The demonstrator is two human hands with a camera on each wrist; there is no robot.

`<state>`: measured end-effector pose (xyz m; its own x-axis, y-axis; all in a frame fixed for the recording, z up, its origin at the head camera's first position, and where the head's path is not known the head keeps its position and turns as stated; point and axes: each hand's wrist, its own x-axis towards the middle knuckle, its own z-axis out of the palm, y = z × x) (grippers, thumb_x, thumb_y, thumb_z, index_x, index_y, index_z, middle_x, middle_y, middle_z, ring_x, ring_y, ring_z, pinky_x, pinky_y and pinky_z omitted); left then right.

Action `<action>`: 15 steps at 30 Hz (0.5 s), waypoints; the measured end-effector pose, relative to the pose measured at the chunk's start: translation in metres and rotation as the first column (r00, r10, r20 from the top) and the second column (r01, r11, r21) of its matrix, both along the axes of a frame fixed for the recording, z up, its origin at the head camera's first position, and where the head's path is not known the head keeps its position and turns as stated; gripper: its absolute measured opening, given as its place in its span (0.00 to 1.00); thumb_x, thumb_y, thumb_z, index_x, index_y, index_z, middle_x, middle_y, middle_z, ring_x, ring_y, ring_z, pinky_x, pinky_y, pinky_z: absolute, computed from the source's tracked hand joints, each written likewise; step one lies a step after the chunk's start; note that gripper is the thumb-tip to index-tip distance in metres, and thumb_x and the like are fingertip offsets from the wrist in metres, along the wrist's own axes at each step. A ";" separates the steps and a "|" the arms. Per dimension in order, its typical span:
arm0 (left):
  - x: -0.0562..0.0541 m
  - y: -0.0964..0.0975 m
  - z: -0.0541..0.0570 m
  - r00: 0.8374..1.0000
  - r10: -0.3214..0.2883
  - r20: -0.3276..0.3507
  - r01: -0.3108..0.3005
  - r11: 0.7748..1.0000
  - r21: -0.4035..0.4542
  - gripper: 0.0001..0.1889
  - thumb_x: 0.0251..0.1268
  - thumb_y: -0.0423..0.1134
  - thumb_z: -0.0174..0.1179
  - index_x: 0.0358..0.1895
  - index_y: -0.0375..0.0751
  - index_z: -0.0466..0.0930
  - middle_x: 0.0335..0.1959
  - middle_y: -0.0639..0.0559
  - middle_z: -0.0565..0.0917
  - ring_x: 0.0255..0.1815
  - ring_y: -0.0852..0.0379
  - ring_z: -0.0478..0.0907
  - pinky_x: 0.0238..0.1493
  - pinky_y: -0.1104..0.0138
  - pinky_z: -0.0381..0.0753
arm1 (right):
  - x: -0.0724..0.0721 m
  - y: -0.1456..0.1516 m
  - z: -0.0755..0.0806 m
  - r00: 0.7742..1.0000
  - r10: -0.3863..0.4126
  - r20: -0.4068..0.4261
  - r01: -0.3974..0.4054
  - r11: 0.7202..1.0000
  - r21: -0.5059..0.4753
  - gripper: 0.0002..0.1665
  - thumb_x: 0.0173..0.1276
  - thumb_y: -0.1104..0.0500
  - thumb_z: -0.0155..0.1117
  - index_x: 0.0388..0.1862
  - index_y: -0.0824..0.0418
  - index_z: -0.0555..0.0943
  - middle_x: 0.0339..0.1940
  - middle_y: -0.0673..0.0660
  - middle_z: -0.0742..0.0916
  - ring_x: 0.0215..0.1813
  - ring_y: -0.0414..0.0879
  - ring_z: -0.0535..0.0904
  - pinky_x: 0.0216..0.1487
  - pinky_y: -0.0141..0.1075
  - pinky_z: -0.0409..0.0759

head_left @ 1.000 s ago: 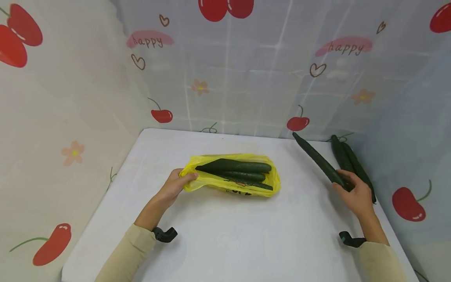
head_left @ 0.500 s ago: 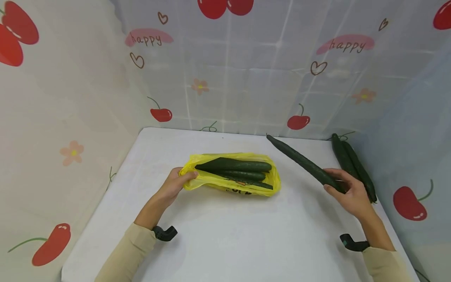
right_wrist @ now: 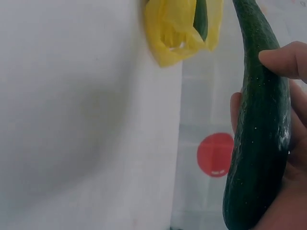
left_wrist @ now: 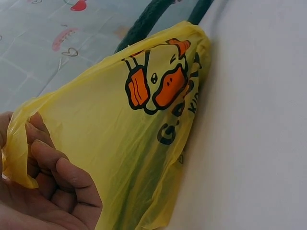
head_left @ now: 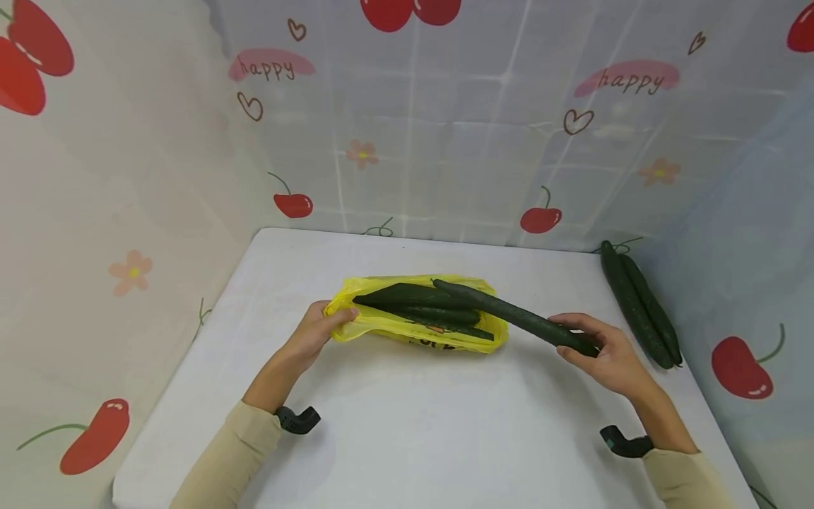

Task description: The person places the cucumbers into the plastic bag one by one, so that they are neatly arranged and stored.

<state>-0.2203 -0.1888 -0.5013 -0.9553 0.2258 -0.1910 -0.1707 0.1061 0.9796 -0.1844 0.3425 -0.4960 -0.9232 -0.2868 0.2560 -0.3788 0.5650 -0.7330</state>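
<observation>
My left hand [head_left: 318, 326] grips the left end of a yellow plastic bag [head_left: 356, 331], which lies with its mouth spread open. Inside it are several dark green cucumbers [head_left: 407, 295]. A printed duck [left_wrist: 158, 79] decorates the bag's side in the left wrist view. At its thick end, my right hand [head_left: 604, 353] holds another cucumber [head_left: 521, 316], fingers and thumb around it. That cucumber slants leftward, and its thin tip overlaps the bag's opening in the head view. From the right wrist view, the bag's far end [right_wrist: 168, 43] shows beyond the held cucumber [right_wrist: 261, 124].
Two more cucumbers [head_left: 636, 304] lie side by side along the right edge of the white table [head_left: 445, 424]. Curtains printed with cherries and "happy" [head_left: 445, 155] rise behind the table and at both sides.
My right hand has carried its cucumber leftward from beside the two at the right edge, swinging the tip round over the bag. The left hand and bag have stayed in place.
</observation>
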 end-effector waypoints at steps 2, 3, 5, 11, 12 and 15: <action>0.000 0.000 0.001 1.000 0.003 -0.002 -0.003 1.000 0.003 0.11 0.75 0.44 0.62 0.39 0.39 0.81 0.27 0.58 0.82 0.30 0.61 0.74 0.38 0.69 0.76 | -0.003 -0.006 0.000 0.999 0.043 0.008 -0.043 0.999 0.007 0.29 0.66 0.70 0.77 0.65 0.55 0.85 0.55 0.45 0.87 0.42 0.40 0.83 0.43 0.31 0.82; 0.000 0.000 0.001 1.000 0.006 -0.002 -0.006 1.000 0.003 0.11 0.75 0.44 0.62 0.39 0.39 0.81 0.27 0.59 0.82 0.30 0.61 0.74 0.38 0.69 0.76 | -0.004 -0.008 0.000 0.998 0.063 0.017 -0.063 0.998 0.013 0.29 0.66 0.69 0.77 0.65 0.54 0.85 0.55 0.48 0.88 0.43 0.41 0.83 0.44 0.31 0.82; 0.001 0.001 0.002 1.000 0.007 -0.002 -0.007 1.000 0.002 0.11 0.75 0.44 0.62 0.39 0.40 0.81 0.27 0.59 0.82 0.30 0.61 0.74 0.38 0.69 0.76 | -0.008 -0.015 -0.001 0.994 0.102 0.031 -0.103 0.994 0.029 0.28 0.67 0.67 0.77 0.65 0.53 0.85 0.56 0.51 0.88 0.44 0.41 0.83 0.45 0.30 0.82; 0.003 0.001 0.001 1.000 0.006 0.003 -0.006 1.000 0.001 0.10 0.75 0.43 0.62 0.39 0.40 0.81 0.27 0.59 0.83 0.30 0.61 0.75 0.38 0.69 0.77 | -0.023 -0.034 -0.005 0.985 0.165 0.050 -0.168 0.984 0.062 0.27 0.69 0.65 0.76 0.65 0.50 0.85 0.60 0.55 0.90 0.51 0.38 0.81 0.52 0.29 0.81; 0.003 0.001 0.001 1.000 0.007 0.002 -0.007 1.000 0.001 0.10 0.75 0.43 0.62 0.39 0.40 0.81 0.27 0.59 0.83 0.30 0.61 0.75 0.38 0.69 0.77 | -0.026 -0.038 -0.006 0.984 0.170 0.049 -0.173 0.982 0.072 0.27 0.69 0.65 0.76 0.66 0.50 0.85 0.61 0.54 0.90 0.53 0.36 0.81 0.54 0.28 0.81; 0.004 0.000 0.000 1.000 0.008 -0.001 -0.008 1.000 -0.005 0.10 0.74 0.43 0.62 0.39 0.40 0.82 0.27 0.59 0.84 0.30 0.61 0.76 0.38 0.69 0.78 | -0.033 -0.049 -0.008 0.983 0.177 0.057 -0.182 0.979 0.093 0.29 0.68 0.66 0.76 0.66 0.48 0.85 0.64 0.55 0.89 0.58 0.34 0.81 0.58 0.27 0.81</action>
